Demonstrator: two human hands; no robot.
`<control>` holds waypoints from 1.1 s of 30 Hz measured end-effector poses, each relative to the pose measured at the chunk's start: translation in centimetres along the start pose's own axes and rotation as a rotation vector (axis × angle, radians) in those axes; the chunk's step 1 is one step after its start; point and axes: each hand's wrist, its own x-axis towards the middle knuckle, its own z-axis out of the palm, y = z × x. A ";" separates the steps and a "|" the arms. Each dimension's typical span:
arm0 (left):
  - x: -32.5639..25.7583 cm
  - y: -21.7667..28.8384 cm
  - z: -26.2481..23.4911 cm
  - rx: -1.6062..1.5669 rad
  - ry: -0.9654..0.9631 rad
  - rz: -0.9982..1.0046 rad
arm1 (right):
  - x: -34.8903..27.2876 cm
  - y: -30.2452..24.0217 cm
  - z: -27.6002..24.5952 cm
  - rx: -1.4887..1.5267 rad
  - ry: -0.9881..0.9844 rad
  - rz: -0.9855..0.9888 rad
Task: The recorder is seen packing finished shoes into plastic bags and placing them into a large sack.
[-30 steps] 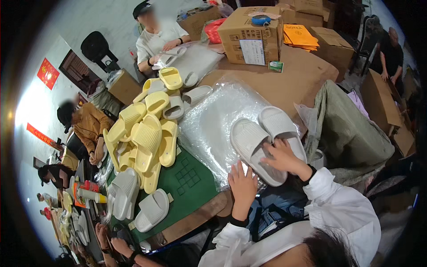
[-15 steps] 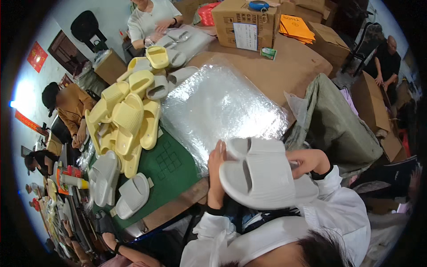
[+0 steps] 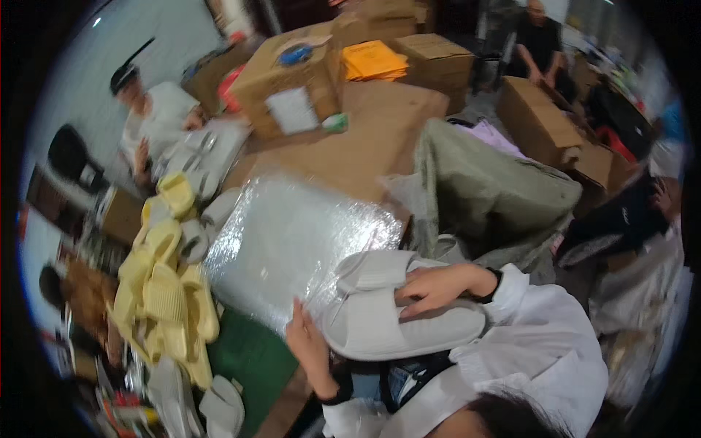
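A pair of light grey slide slippers [image 3: 398, 321] is in front of me, slightly blurred, toes to the left and the two slippers close together. My right hand [image 3: 438, 288] grips them from the right, its fingers bent over the footbed just behind the strap. Beside the toe end, my left hand [image 3: 310, 350] is upright with its fingers stretched out; whether it touches the slippers or the film there I cannot tell. Just beyond lies a stack of shiny clear plastic bags [image 3: 285, 241] on the table, its near corner close to the slippers' toes.
Yellow slippers [image 3: 164, 292] are heaped at the left, with grey slippers [image 3: 223, 405] nearer on the green mat [image 3: 252, 358]. A cardboard box [image 3: 314, 87] and orange sheets [image 3: 374, 60] stand farther back. A greenish sack [image 3: 496, 190] is at the right. Several people work around.
The view has swung to the right, so the table sits farther left. My right hand has come over the top of the slippers, and their footbed now faces up more.
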 end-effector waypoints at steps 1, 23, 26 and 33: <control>-0.1 0.5 -0.7 0.094 -0.087 0.008 | 0.2 0.2 0.1 -0.029 0.027 -0.015; -4.7 7.1 0.5 0.467 -0.093 0.509 | 7.2 -0.4 7.1 -0.523 0.678 -0.007; -5.1 9.1 0.3 0.478 -0.170 0.549 | 8.4 0.7 7.5 -0.261 0.880 -0.144; -6.2 8.9 1.1 0.139 -0.340 0.684 | 8.7 2.6 8.0 -0.167 0.814 -0.141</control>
